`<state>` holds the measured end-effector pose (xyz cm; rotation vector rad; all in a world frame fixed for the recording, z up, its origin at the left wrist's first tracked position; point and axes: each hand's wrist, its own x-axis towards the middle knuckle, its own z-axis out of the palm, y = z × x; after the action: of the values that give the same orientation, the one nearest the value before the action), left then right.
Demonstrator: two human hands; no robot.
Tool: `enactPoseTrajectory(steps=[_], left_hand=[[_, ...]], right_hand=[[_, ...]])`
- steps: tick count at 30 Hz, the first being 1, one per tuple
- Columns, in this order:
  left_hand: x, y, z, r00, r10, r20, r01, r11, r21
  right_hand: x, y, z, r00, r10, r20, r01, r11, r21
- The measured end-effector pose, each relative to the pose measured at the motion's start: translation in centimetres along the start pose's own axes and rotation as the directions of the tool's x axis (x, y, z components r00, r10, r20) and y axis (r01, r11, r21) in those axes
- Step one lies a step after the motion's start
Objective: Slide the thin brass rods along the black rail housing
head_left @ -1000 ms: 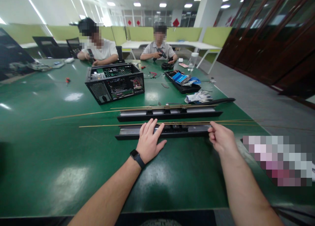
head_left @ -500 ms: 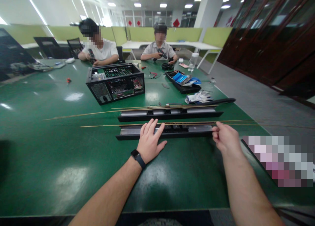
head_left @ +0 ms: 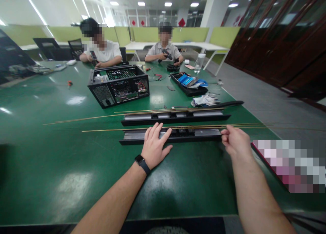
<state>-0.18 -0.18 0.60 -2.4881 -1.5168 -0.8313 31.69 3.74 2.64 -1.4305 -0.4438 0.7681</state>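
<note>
My left hand [head_left: 158,144] lies with fingers spread over the near black-and-grey channel-shaped rail [head_left: 134,136], across its left-middle part. Thin gold-coloured rods [head_left: 109,130] run lengthwise along this rail and stick out past both ends. Small black blocks [head_left: 182,131] sit inside the rail, just right of my left fingers. At the rail's right end, my right hand [head_left: 236,140] is closed, thumb and fingertips pinched beside the rods; what they grip is hidden. A second, similar rail [head_left: 134,118] lies parallel behind, with more gold rods [head_left: 84,118] across it.
An open computer case [head_left: 119,88] stands beyond the rails on the green table [head_left: 102,173]. Right of it are a black tray [head_left: 189,86] of blue items, white gloves [head_left: 205,100] and a clear bottle [head_left: 200,62]. Two people [head_left: 105,50] sit across, holding dark tools. A blurred-out panel [head_left: 290,166] lies at right.
My right hand has shifted slightly to the right, away from the near rail's end. My left hand stays on the rail. The view has moved a little.
</note>
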Motion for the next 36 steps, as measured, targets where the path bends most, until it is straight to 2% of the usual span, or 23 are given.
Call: enactPoseTrajectory(steps=[6, 21, 36], left_hand=[[0.0, -0.1, -0.1, 1.0, -0.002, -0.002, 0.002, 1.0, -0.009], [0.2, -0.2, -0.5, 1.0, -0.015, 0.0, 0.015, 1.0, -0.019], [0.1, -0.2, -0.2, 1.0, -0.01, -0.003, 0.01, 1.0, 0.0]], right_hand=[[-0.3, -0.6, 0.1, 1.0, 0.018, -0.022, -0.018, 1.0, 0.01], [1.2, -1.1, -0.9, 0.996, 0.042, -0.082, -0.039, 0.999, 0.032], [2.0, -1.2, -1.3, 0.996, -0.002, -0.093, 0.003, 1.0, 0.019]])
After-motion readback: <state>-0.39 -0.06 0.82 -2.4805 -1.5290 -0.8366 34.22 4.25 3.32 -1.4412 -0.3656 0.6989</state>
